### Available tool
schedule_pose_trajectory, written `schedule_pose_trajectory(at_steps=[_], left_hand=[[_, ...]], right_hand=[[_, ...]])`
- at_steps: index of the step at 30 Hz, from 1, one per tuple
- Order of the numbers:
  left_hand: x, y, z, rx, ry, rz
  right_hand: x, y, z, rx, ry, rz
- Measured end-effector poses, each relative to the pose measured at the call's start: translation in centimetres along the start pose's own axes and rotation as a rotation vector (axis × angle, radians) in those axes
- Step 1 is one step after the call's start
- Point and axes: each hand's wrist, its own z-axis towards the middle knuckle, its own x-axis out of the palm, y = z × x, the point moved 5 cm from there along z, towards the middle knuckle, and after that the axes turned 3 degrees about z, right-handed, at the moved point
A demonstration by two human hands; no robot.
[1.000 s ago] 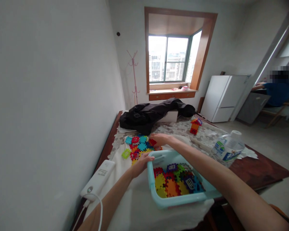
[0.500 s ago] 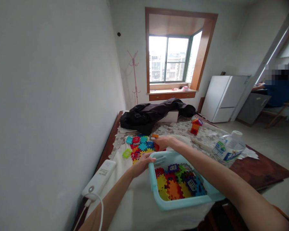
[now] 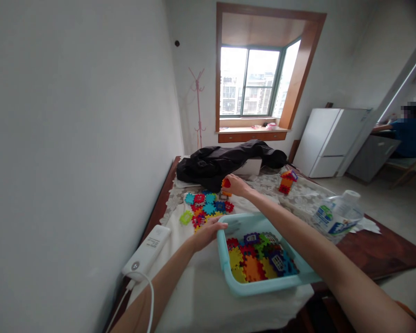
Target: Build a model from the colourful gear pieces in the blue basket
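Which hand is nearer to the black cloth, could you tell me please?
Right: the right hand is close in front of the black cloth; the left hand is farther back, at the far left corner of the light-blue bin.

left arm [image 3: 171, 273] angled in from near left, left hand [image 3: 206, 235] gripping, thumb [image 3: 222, 225] on top, right arm [image 3: 300, 233] stretched long from near right, right hand [image 3: 237, 186] farther out, fingers [image 3: 230, 177] bent, pinching

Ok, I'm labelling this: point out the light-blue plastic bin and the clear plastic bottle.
Light-blue plastic bin [image 3: 263, 287], head view: near rim.
Clear plastic bottle [image 3: 335, 218], head view: label around its side.
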Motion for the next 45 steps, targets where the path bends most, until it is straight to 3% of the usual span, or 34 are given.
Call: schedule_pose_trajectory(at_steps=[4, 9, 17, 24, 32, 40, 45], left_hand=[[-0.6, 0.5, 0.4, -0.006, -0.031, -0.040], [-0.7, 0.6, 0.5, -0.033, -0.068, -0.056], [-0.8, 0.4, 0.3, -0.027, -0.048, -0.042], [-0.2, -0.3, -0.2, -0.032, -0.043, -0.021], [-0.4, 0.0, 0.1, -0.022, -0.027, -0.021], [-0.1, -0.4, -0.3, -0.035, -0.017, 0.024], [0.0, -0.4, -0.2, -0.031, 0.004, 0.026]], right_hand=[[2.4, -0.5, 0.4, 0.038, 0.186, -0.045], [3.8, -1.1, 0.3, 0.039, 0.271, -0.033], [3.2, -0.2, -0.1, -0.010, 0.309, 0.004], [2.7, 0.8, -0.2, -0.110, 0.208, -0.009], [3.8, 1.6, -0.8, -0.296, 0.315, 0.112], [2.2, 0.9, -1.0, -0.227, 0.267, -0.056], [2.6, 2.1, -2.5, -0.196, 0.474, -0.067]])
